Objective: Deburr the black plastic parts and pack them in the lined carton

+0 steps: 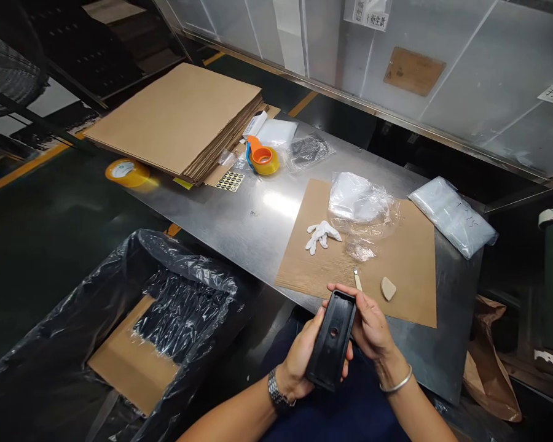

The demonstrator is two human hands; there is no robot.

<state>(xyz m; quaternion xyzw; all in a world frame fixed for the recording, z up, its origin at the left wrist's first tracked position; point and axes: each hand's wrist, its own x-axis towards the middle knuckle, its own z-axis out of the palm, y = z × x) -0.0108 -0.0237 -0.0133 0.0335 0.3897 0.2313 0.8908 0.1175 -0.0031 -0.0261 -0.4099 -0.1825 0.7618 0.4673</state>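
A long black rectangular part [328,353] with a hollow tray-like face and a small round hole is held over my lap at the table's near edge. My left hand [299,359] wraps its left side, with fingertips showing at the right edge. At its upper right end, my right hand [371,322] grips it with thumb and fingers. Just beyond my hands, a small cutter [357,279] and a beige wedge-shaped piece [388,288] lie on a cardboard sheet [415,264]. White gloves [321,236] rest on the same sheet.
Clear plastic bags [357,199] lie on the cardboard, and a packed bundle [454,216] sits to the right. A cardboard stack [179,116], a tape dispenser [263,158] and a tape roll [128,173] occupy the metal table's left. A black-lined bin [142,242] with cardboard stands lower left.
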